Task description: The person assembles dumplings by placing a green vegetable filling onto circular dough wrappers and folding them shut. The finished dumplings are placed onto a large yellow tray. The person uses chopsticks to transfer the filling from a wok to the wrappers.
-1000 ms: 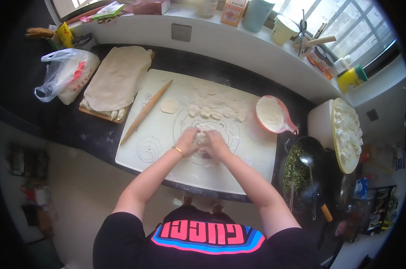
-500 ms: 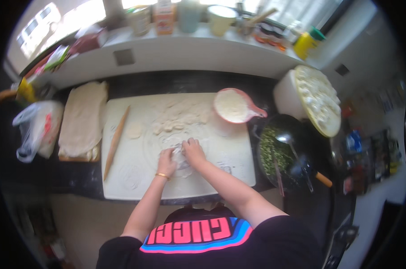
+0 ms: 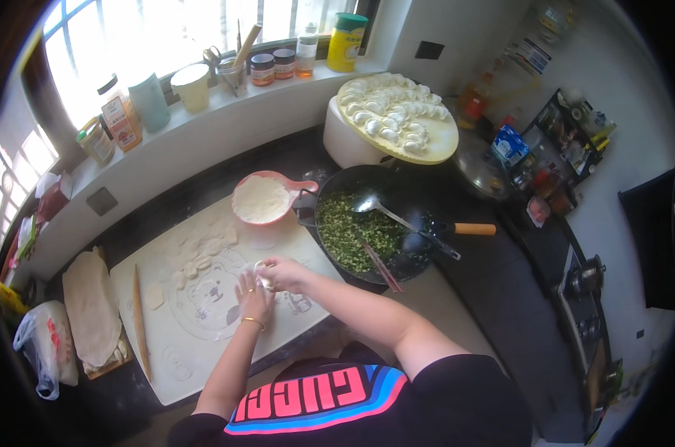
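Note:
My right hand (image 3: 284, 274) is closed on a small white piece of dough (image 3: 263, 277) that looks like a folded dumpling, held above the near right part of the white board (image 3: 225, 339). Just left of it is my left hand (image 3: 254, 299), floury, its fingers stretched upward and its thumb side close to the dough; contact between them is hard to make out. Small dough pieces (image 3: 196, 261) lie floured on the board. Near its left edge are a round dough wrapper (image 3: 154, 296) and a wooden rolling pin (image 3: 139, 324).
A pink-rimmed bowl of flour (image 3: 261, 200) stands at the board's far edge. Beyond it is a black wok (image 3: 419, 261) of chopped green filling with a metal spoon (image 3: 408, 220) and chopsticks (image 3: 378, 261). Dumplings cover a round tray (image 3: 443, 141). Sheeted dough (image 3: 91, 309) lies left.
The view has swung right, bringing more of the wok and dumpling tray in. My hands have come up off the middle of the board, and white dough now shows in my right fingers.

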